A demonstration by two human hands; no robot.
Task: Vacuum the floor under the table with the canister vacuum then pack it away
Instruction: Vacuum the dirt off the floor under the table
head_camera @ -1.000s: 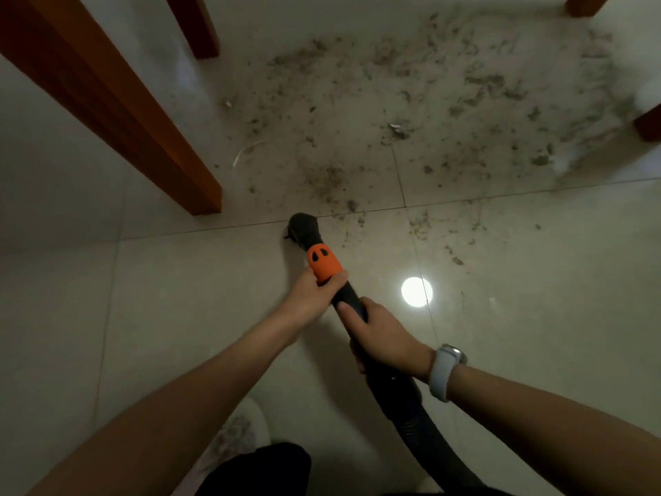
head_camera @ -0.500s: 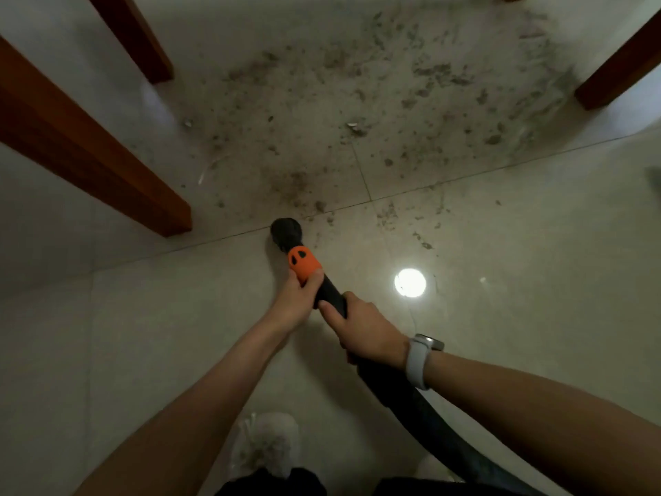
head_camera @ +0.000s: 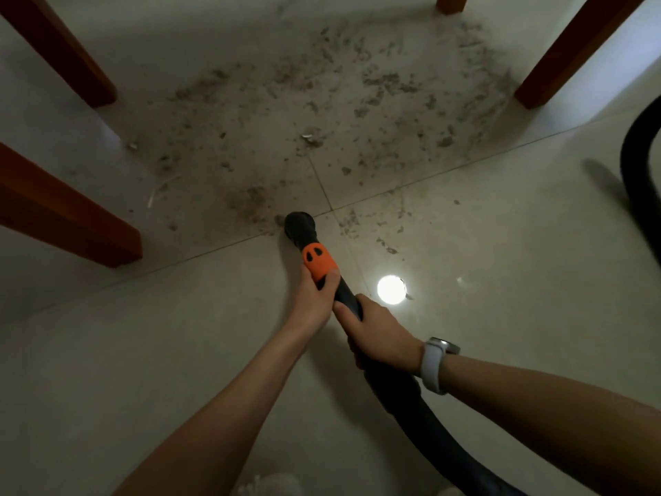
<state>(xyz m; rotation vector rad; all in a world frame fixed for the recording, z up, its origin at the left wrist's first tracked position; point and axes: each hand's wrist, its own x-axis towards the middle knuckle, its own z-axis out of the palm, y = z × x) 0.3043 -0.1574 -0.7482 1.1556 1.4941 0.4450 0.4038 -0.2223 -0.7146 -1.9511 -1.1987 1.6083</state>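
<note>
- The left hand (head_camera: pixel 314 302) wraps its fingers around the vacuum nozzle (head_camera: pixel 300 227) just behind the orange collar (head_camera: pixel 318 263), thumb lying along the collar's rear edge.
- The right hand (head_camera: pixel 379 334) grips the black tube right behind the left one, fingers curled under it and thumb stretched along the top; a pale wristwatch (head_camera: pixel 434 365) sits on that wrist.
- Ahead of the left fingers the nozzle's round black mouth meets the tiled floor (head_camera: pixel 143 352) at a grout crossing, at the near edge of the dirt.
- Beyond the nozzle tip a wide scatter of dust and debris (head_camera: pixel 322 112) covers the tiles between the table legs.
- Wooden table legs stand around the patch: one (head_camera: pixel 71 216) to the left of the hands, one (head_camera: pixel 60 51) farther back left, one (head_camera: pixel 572 51) back right, a fourth (head_camera: pixel 451 3) just visible at the top.
- The ribbed hose (head_camera: pixel 429 431) runs back from the right hand towards the person; another loop of hose (head_camera: pixel 640 166) curves at the far right.
- A bright round light reflection (head_camera: pixel 391 288) shines on the tile just right of the fingers.
</note>
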